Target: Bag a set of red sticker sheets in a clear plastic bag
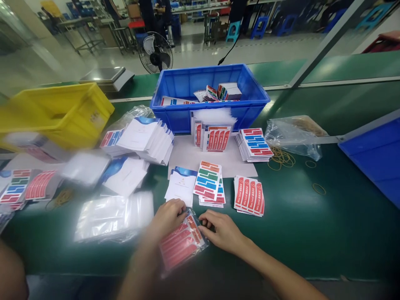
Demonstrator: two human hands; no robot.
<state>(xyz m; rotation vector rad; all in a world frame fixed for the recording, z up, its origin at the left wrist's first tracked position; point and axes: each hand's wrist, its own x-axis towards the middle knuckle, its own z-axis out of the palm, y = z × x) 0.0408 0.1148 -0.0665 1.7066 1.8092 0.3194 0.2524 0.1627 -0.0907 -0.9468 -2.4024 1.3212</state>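
Observation:
A clear plastic bag (183, 243) with red label sheets inside lies tilted at the table's front edge. My left hand (168, 218) is closed on its upper left edge, fingers curled. At the bag's right edge is my right hand (221, 229), fingers curled and thumb tip against the plastic. Just beyond stand a pile of white-and-blue booklets (181, 187) and a pile of multicoloured label sheets (208, 181). Red label sheets (249, 196) are stacked to the right. Flat empty clear bags (114, 216) lie left of my left hand.
Behind the piles stands a blue bin (212, 110) holding label sheets. More booklets (143, 137) and a yellow bin (62, 112) are at left. Colourful sheets (254, 143), rubber bands (281, 159) and a plastic bag (293, 133) lie at right. Part of another person's arm (11, 271) shows lower left.

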